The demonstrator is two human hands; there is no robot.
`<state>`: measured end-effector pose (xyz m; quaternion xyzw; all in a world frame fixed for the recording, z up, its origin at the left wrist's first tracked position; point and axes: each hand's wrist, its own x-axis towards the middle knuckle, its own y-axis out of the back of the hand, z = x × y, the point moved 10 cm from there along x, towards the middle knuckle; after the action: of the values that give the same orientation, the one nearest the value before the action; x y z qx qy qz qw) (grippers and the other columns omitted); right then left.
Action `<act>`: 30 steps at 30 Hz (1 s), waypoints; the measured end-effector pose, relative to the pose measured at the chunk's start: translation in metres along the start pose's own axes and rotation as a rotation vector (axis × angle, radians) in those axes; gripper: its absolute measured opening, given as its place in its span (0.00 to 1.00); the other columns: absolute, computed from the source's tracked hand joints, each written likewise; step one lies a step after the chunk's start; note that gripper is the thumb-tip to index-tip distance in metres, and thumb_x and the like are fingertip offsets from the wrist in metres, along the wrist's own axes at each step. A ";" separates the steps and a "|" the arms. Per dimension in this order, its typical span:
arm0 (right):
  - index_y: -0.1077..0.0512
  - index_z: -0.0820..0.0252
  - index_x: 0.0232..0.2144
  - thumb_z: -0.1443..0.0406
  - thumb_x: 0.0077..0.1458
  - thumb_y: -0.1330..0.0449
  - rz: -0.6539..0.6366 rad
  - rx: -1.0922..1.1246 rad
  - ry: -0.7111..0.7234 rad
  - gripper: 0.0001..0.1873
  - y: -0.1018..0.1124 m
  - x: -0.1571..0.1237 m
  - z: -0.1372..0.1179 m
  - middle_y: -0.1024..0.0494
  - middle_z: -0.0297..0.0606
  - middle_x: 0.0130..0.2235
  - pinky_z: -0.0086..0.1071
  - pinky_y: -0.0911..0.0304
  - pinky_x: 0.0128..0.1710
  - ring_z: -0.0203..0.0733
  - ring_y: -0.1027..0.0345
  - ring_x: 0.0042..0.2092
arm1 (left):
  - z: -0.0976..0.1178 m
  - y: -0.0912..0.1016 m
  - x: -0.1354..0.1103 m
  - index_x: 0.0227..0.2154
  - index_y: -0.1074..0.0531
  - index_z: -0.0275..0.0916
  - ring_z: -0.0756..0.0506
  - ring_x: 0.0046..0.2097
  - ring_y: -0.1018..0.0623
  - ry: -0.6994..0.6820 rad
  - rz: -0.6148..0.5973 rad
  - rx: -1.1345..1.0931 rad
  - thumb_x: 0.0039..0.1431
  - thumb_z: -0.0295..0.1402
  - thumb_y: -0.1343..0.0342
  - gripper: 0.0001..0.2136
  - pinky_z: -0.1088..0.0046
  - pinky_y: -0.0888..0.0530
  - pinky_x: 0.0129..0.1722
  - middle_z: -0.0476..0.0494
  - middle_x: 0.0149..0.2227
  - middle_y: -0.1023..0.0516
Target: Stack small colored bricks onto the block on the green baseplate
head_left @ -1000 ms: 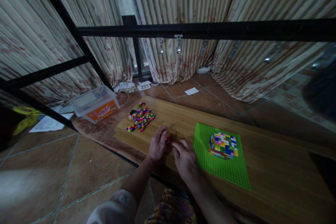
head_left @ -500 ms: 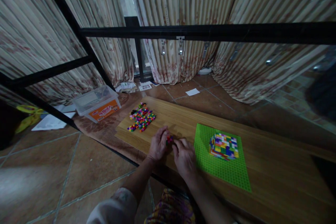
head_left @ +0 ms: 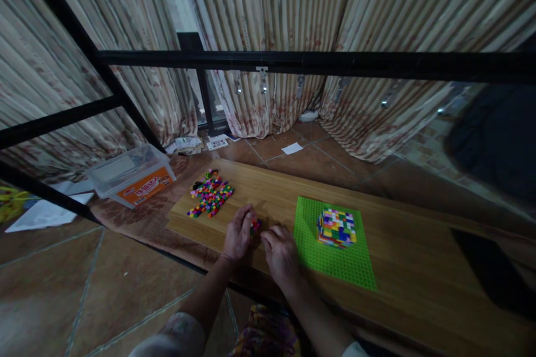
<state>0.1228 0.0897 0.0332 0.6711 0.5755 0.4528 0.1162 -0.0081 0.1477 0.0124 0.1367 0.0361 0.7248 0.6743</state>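
"How do the left hand [head_left: 238,239] and right hand [head_left: 281,256] stand?"

"Apart from each other, both left of the green baseplate [head_left: 335,269] at the table [head_left: 402,273]. The right hand is nearer to it, fingers curled."

"Gripping anything?"

"Can't tell for either one. A small cluster of bricks [head_left: 255,226] shows between them, left of the baseplate, just beside the left hand's fingers."

"And the other pieces?"

"A multicoloured brick block [head_left: 337,228] stands on the baseplate. A loose pile [head_left: 212,195] lies well to its left, and past that pile sits a clear tub [head_left: 133,175] with an orange label."
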 end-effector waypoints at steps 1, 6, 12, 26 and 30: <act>0.26 0.55 0.30 0.68 0.61 0.47 0.005 0.028 0.001 0.11 0.003 0.000 -0.001 0.26 0.37 0.32 0.34 0.38 0.40 0.41 0.33 0.39 | 0.000 0.000 0.000 0.51 0.30 0.37 0.44 0.47 0.22 0.002 -0.002 0.002 0.62 0.45 0.51 0.21 0.67 0.28 0.50 0.40 0.44 0.21; 0.26 0.55 0.33 0.67 0.61 0.45 0.085 0.180 -0.078 0.08 0.049 -0.008 0.008 0.23 0.34 0.32 0.31 0.35 0.38 0.38 0.30 0.36 | -0.001 -0.001 0.001 0.51 0.30 0.36 0.43 0.48 0.23 0.015 -0.009 -0.008 0.62 0.47 0.51 0.22 0.66 0.28 0.51 0.39 0.45 0.21; 0.25 0.53 0.35 0.62 0.60 0.42 0.274 0.099 -0.185 0.05 0.142 -0.020 0.044 0.21 0.33 0.37 0.33 0.35 0.42 0.39 0.28 0.40 | -0.003 -0.002 0.001 0.52 0.31 0.37 0.42 0.48 0.23 0.049 -0.013 -0.066 0.61 0.47 0.50 0.23 0.65 0.27 0.50 0.38 0.46 0.22; 0.23 0.54 0.34 0.59 0.62 0.45 0.328 -0.281 -0.073 0.11 0.167 -0.014 0.070 0.21 0.38 0.37 0.40 0.37 0.43 0.43 0.33 0.40 | -0.002 0.000 0.000 0.51 0.31 0.37 0.42 0.48 0.22 0.042 -0.010 -0.047 0.61 0.48 0.49 0.23 0.63 0.27 0.51 0.39 0.45 0.21; 0.22 0.52 0.35 0.59 0.61 0.45 0.356 -0.271 -0.093 0.12 0.169 -0.018 0.074 0.22 0.39 0.39 0.41 0.36 0.44 0.44 0.33 0.42 | -0.003 0.000 0.001 0.52 0.31 0.37 0.42 0.49 0.23 0.025 -0.013 -0.019 0.61 0.48 0.50 0.23 0.63 0.28 0.51 0.39 0.45 0.21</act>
<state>0.2919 0.0486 0.0972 0.7603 0.3758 0.5081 0.1500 -0.0093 0.1491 0.0096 0.1208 0.0385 0.7224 0.6798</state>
